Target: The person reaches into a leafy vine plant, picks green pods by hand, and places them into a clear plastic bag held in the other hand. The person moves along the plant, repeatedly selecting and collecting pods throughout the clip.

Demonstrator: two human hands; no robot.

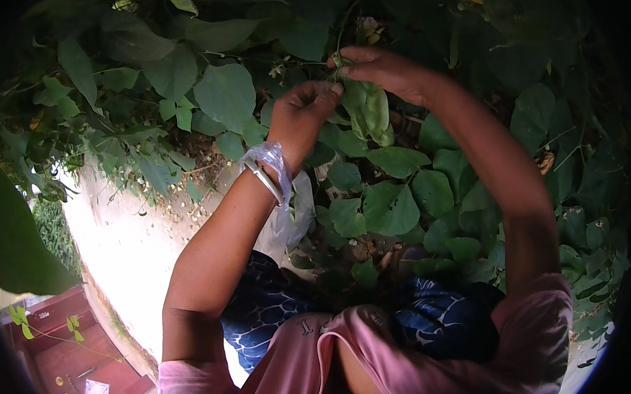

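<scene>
Leafy vine over a sunlit wall: your left hand [302, 113] and right hand [381, 67] pinch a flat green pod [368, 110], mid-picking; detaching likely needs a steady stem.

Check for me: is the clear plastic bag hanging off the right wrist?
No, the clear plastic bag hangs from the left wrist, beside a bangle.

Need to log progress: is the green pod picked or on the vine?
Cannot tell for certain. The green pod hangs between the left hand and right hand, its top hidden under the fingers.
</scene>
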